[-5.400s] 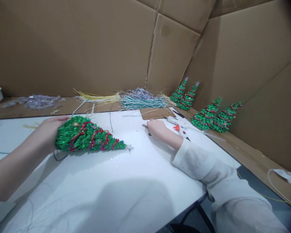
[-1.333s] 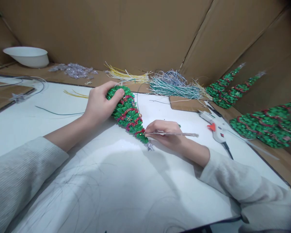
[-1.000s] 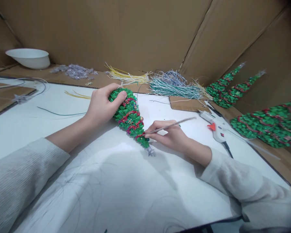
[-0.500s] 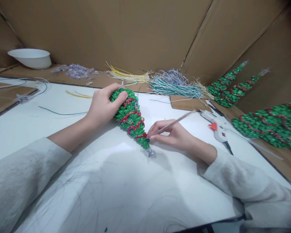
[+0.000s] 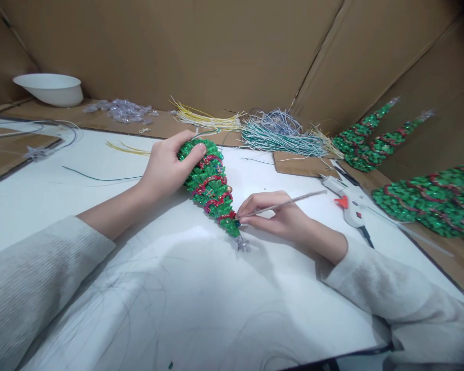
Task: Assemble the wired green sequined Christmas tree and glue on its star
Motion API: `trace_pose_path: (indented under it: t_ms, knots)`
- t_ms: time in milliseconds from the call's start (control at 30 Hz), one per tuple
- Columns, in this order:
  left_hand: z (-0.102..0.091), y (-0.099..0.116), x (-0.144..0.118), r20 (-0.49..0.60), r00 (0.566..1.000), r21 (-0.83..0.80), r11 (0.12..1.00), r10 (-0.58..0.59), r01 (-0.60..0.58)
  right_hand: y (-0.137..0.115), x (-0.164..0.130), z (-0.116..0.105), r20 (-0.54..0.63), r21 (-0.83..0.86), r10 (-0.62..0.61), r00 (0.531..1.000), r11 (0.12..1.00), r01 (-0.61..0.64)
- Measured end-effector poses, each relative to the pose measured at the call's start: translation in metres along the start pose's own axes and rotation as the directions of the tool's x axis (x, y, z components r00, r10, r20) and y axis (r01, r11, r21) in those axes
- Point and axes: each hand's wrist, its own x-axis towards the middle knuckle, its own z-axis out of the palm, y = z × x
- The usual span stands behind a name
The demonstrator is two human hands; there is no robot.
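1. The left hand (image 5: pixel 166 167) is curled around the wide base of a green sequined tree (image 5: pixel 211 185), which lies tilted on the white worktop (image 5: pixel 201 309), its star tip pointing near.
2. The right hand (image 5: pixel 280 219) pinches a thin stick (image 5: pixel 290 202), its tip touching the tree near the top.
3. A glue gun (image 5: pixel 348 202) lies to the right.

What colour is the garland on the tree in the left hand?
Red, spiralling around the green tree; the head view shows it.

Both arms wear loose, long, pale grey-white knit sleeves, pushed up short of the wrists. Left hand (image 5: pixel 164 167) and right hand (image 5: pixel 280 219) bare, no rings or watch visible.
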Motion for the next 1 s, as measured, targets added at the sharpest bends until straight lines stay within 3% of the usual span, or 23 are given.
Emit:
trace_pose_path:
  t_ms: [267,500,900,1000]
  knots:
    - [0.001,0.001,0.000,0.007,1.000,0.005,1.000,-0.016,0.016,0.000,0.001,0.001,0.006,-0.060,-0.099,0.995,0.993,0.099]
    - [0.001,0.000,-0.001,0.016,1.000,-0.032,0.999,-0.002,0.003,0.002,-0.004,0.012,-0.117,-0.082,-0.150,0.982,0.987,0.141]
    - [0.000,0.004,-0.001,0.026,1.000,-0.033,0.999,-0.010,0.011,-0.004,-0.007,0.029,-0.304,-0.197,-0.052,0.951,0.980,-0.009]
    - [-0.001,0.007,0.000,0.021,1.000,0.005,1.000,-0.005,0.005,-0.005,-0.007,0.028,-0.294,-0.185,-0.032,0.955,0.982,-0.025]
